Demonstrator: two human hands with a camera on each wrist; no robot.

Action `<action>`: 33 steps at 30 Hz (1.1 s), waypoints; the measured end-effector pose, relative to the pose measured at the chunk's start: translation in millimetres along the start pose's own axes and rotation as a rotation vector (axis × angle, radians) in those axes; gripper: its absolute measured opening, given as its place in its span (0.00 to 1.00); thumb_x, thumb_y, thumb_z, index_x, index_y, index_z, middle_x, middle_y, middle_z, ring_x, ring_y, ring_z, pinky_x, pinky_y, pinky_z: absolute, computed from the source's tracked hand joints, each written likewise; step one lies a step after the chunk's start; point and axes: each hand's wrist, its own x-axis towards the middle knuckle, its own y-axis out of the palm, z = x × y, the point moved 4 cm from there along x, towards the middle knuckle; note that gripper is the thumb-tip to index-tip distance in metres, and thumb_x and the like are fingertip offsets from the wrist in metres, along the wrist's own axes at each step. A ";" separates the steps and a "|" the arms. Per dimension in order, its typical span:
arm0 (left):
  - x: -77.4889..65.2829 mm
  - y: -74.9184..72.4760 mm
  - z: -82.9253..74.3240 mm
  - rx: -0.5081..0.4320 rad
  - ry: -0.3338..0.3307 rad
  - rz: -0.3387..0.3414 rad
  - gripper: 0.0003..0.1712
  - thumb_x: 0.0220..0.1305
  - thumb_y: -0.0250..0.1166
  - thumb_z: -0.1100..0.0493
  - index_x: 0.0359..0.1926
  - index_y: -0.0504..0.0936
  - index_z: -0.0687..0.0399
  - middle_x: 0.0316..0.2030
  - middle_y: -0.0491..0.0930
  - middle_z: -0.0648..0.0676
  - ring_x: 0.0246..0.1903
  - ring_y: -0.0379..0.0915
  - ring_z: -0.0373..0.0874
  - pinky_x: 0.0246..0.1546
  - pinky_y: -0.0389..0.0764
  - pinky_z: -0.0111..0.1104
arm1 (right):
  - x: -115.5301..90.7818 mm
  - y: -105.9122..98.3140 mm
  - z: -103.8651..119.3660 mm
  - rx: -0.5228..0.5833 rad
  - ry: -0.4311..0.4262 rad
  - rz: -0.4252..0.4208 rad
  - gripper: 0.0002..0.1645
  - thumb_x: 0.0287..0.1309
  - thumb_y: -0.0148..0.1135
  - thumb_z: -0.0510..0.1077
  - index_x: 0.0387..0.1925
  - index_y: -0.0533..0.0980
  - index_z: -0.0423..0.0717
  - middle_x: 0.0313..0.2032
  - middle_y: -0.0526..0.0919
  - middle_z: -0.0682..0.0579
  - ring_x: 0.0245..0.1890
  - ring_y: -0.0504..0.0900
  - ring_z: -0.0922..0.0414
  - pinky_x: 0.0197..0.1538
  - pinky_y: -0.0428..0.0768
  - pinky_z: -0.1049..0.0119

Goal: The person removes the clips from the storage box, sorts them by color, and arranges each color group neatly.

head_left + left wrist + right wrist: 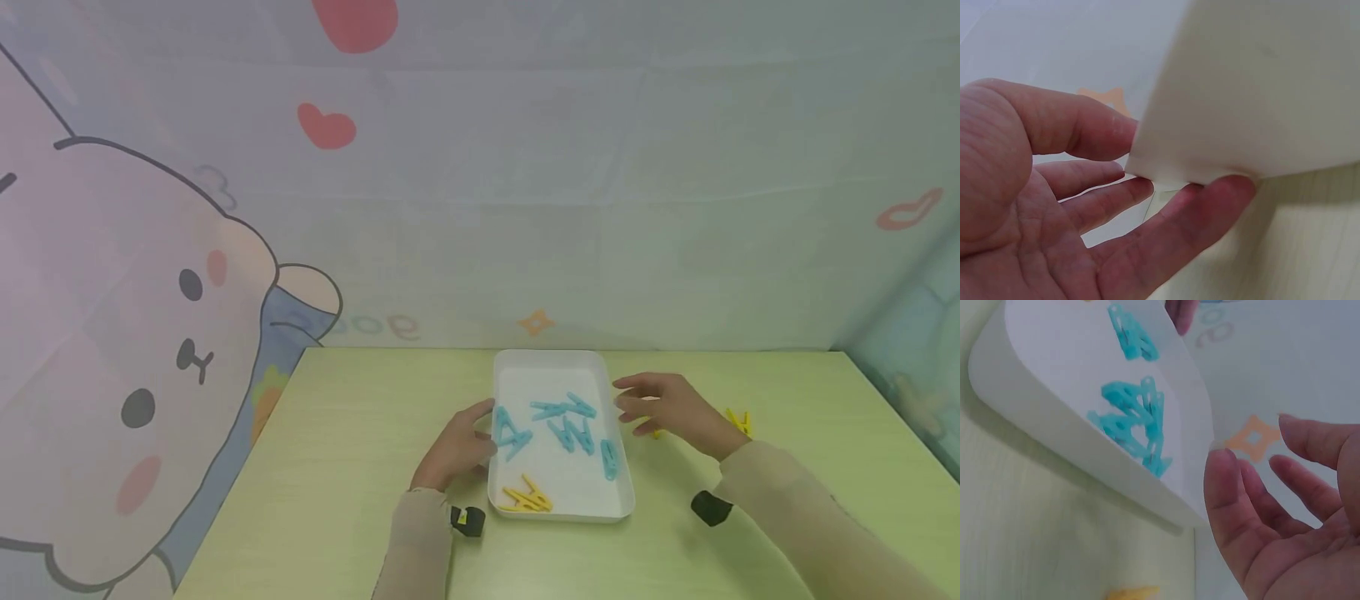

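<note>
My left hand (456, 450) is at the left side of a white tray (551, 371). In the left wrist view, the thumb presses the tray's wall (1222, 94) while the other fingers reach along its bottom edge, gripping it. Blue clothespins (583, 439) lie scattered in the tray, with yellow clothespins (534, 498) in its near left corner. Beside the tray's right wall is my right hand (667, 404). Its fingers (1221, 478) are spread and loosely bent, with nothing between them, as the right wrist view shows.
On the pale wooden table (360, 442), yellow clothespins (740, 423) lie right of the tray, partly behind the right hand. A printed cloth backdrop (480, 250) hangs along the table's far edge. Black wrist cameras (709, 508) are worn below both hands.
</note>
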 end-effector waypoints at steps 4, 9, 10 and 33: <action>-0.5 0.2 -0.4 -0.001 0.000 0.002 0.42 0.49 0.54 0.70 0.68 0.56 0.51 0.50 0.73 0.61 0.38 0.77 0.50 0.28 0.78 0.41 | 3.8 18.0 1.9 -0.039 -0.014 0.044 0.28 0.51 0.63 0.50 0.54 0.71 0.48 0.48 0.75 0.44 0.42 0.79 0.47 0.36 0.78 0.57; -0.8 0.4 -0.9 0.017 -0.001 -0.002 0.42 0.49 0.54 0.70 0.68 0.56 0.51 0.51 0.73 0.62 0.38 0.77 0.49 0.28 0.78 0.39 | 5.3 40.5 8.6 -0.080 -0.023 0.093 0.26 0.51 0.63 0.49 0.52 0.73 0.46 0.44 0.76 0.46 0.38 0.79 0.45 0.33 0.78 0.57; -0.6 0.3 -1.0 0.016 -0.001 -0.002 0.42 0.48 0.54 0.70 0.68 0.56 0.51 0.50 0.73 0.62 0.38 0.77 0.49 0.28 0.78 0.39 | 5.5 44.8 10.0 -0.087 -0.028 0.106 0.26 0.51 0.63 0.49 0.52 0.73 0.44 0.43 0.76 0.46 0.38 0.79 0.45 0.33 0.78 0.57; -2.1 -0.5 -2.0 0.059 -0.005 -0.027 0.41 0.50 0.56 0.69 0.67 0.58 0.50 0.56 0.69 0.57 0.42 0.74 0.48 0.30 0.78 0.37 | 8.3 124.2 15.8 -0.382 -0.052 0.252 0.22 0.47 0.66 0.40 0.47 0.76 0.41 0.40 0.76 0.49 0.22 0.76 0.57 0.22 0.76 0.63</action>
